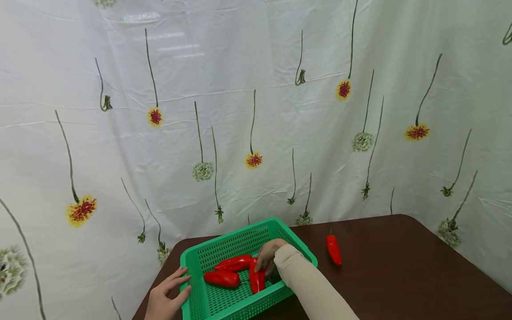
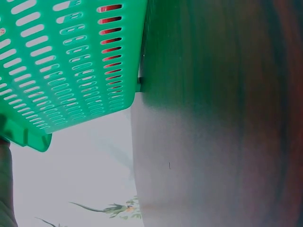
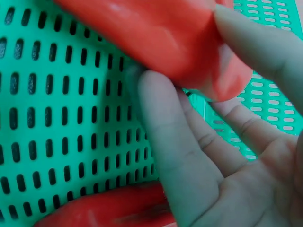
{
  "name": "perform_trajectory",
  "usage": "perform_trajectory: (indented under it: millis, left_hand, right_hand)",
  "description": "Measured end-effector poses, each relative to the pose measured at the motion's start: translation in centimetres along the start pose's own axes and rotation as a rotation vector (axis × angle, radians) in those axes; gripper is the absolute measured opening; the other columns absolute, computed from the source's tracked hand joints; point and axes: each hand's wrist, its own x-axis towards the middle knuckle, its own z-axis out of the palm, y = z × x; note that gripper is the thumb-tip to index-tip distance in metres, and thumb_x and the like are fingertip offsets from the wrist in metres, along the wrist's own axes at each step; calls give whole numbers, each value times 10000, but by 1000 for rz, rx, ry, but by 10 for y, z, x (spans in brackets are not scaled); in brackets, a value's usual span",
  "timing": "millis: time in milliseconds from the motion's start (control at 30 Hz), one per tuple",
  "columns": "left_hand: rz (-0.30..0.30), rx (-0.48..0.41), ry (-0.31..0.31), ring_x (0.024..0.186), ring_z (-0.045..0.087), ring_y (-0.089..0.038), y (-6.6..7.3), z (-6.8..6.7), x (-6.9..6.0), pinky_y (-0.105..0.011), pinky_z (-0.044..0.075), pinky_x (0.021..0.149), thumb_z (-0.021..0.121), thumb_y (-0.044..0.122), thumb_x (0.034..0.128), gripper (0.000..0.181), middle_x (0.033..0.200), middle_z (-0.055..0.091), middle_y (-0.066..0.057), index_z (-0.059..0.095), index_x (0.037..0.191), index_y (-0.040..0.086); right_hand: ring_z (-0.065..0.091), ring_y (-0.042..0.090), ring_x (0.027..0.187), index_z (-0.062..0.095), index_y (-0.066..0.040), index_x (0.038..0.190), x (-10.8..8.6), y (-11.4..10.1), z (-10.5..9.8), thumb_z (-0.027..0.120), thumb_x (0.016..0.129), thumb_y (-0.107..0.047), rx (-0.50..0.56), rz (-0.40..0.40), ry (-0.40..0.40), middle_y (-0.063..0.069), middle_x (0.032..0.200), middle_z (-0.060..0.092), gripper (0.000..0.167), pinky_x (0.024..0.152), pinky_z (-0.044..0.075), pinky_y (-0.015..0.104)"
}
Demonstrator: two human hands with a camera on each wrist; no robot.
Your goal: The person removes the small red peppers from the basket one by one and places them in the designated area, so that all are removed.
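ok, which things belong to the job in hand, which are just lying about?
Job in hand:
green slotted plastic basket, left hand at its rim
glossy, elongated red pepper held by right hand
two similar peppers inside

Lying about or backdrop:
dark brown table
slim red pepper on it, possibly job stock too
white floral sheet

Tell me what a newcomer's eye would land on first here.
The bright green slotted basket jumps out first, low in the head view, with glossy red peppers inside it. The right hand reaches into it and holds one of those peppers, while a lone red pepper lies to its right on the dark brown table. Behind everything hangs a white floral cloth, its printed blooms pointing down.
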Motion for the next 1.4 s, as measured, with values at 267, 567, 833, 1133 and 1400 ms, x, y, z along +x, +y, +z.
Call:
perform_trajectory:
  millis: [267, 567, 833, 1133, 1400]
  left_hand:
    - [-22, 8, 0, 1072, 374, 297, 1, 1, 0, -394, 588, 905, 801, 140, 837, 233, 1290, 693, -93, 797, 1069, 146]
    - [-21, 13, 2, 1074, 408, 270, 3, 0, 0, -399, 587, 905, 808, 165, 836, 232, 1284, 699, -79, 799, 1068, 154]
    - [-42, 5, -12, 1076, 420, 258, 2, 0, 0, -432, 577, 926, 806, 176, 842, 231, 1298, 692, -77, 798, 1072, 156]
    - [-62, -3, -29, 1112, 469, 193, 3, -1, 2, -465, 562, 957, 811, 205, 844, 241, 1313, 684, -81, 796, 1080, 162]
    - [-48, 2, -7, 1104, 442, 225, 1, 1, 0, -430, 575, 939, 815, 181, 836, 237, 1301, 692, -72, 797, 1072, 168]
  right_hand:
    - [695, 183, 763, 605, -27, 1218, 0, -1, 0, 742, 870, -19, 51, -36, -37, 130, 943, 716, 373, 782, 629, 349]
    - [679, 185, 819, 630, -60, 1174, -2, -5, -1, 718, 882, -26, 49, -88, -66, 103, 955, 710, 308, 792, 628, 357]
    - [706, 209, 851, 586, -66, 1270, 4, -7, -2, 727, 869, -10, 93, -102, -113, 139, 1012, 727, 429, 863, 617, 419]
    - [700, 222, 839, 576, -57, 1301, 1, -10, -3, 722, 872, 7, 129, -122, -132, 152, 1036, 710, 457, 846, 620, 412]
    - [699, 224, 874, 585, -72, 1300, -1, -10, -3, 701, 881, 13, 190, -146, -160, 131, 1096, 701, 443, 901, 601, 422]
